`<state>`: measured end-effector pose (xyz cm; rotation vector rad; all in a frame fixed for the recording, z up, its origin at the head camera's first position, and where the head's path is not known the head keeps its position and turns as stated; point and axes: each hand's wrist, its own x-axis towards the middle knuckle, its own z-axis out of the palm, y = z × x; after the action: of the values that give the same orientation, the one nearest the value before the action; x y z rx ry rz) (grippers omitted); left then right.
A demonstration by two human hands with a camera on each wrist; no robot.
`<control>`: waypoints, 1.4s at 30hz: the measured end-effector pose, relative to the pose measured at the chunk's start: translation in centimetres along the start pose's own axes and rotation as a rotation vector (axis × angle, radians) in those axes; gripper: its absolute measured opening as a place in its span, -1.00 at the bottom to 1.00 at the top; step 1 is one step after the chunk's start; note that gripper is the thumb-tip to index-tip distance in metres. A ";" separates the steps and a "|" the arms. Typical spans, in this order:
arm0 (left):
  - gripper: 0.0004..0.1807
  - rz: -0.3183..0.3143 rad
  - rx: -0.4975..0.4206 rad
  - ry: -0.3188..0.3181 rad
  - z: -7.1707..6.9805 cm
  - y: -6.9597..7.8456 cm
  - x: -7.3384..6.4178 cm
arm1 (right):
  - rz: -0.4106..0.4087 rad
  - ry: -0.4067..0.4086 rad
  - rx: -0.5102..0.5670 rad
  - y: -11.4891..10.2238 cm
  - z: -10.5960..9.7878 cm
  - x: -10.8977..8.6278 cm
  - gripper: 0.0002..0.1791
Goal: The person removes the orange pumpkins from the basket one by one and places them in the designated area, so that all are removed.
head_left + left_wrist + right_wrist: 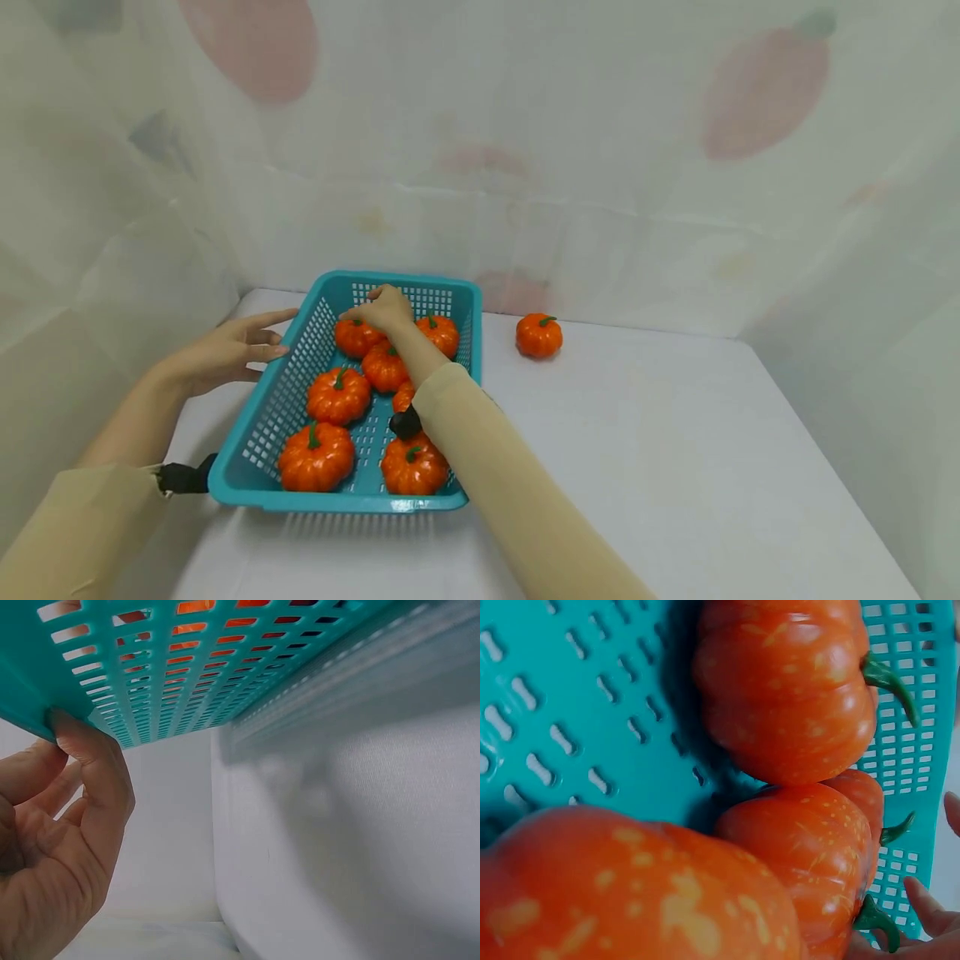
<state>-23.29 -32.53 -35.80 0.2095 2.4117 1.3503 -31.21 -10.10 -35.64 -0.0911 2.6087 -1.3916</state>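
Observation:
A turquoise plastic basket [345, 502] holds several small orange pumpkins with green stems, among them a front-left pumpkin [317, 458] and a front-right pumpkin [415, 467]. My left hand [225, 354] is at the basket's left side, its fingertips against the outside of the rim; the left wrist view also shows this hand [71, 817] at the rim. Inside the far end, my right hand [386, 310] reaches over the back-left pumpkin [356, 340], fingers spread. In the right wrist view, fingertips [924, 906] show beside a pumpkin's green stem.
One more pumpkin [538, 336] sits on the white table [660, 433], right of the basket near the back edge. Pale printed curtains [600, 167] hang behind and on both sides. The right forearm crosses over the basket's right rim.

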 end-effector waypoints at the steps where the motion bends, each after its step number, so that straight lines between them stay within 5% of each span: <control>1: -0.08 0.000 0.000 0.000 0.0 0.0 0.0 | -0.004 -0.013 -0.031 0.1 0.1 0.0 -0.30; 19: -0.12 0.006 -0.003 -0.014 -0.7 -0.3 -0.1 | -0.100 -0.174 -0.219 1.1 0.4 0.2 -0.19; 33: -0.10 -0.003 0.007 -0.002 -0.8 -0.4 -0.4 | -0.143 -0.158 -0.387 1.0 0.7 0.3 -0.19; 42: -0.12 0.003 -0.001 -0.009 -0.9 -0.2 -0.2 | -0.122 -0.114 -0.392 0.9 0.6 0.2 -0.22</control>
<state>-23.43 -33.38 -35.47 0.2190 2.4045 1.3491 -31.26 -10.11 -36.77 -0.3763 2.7778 -0.8572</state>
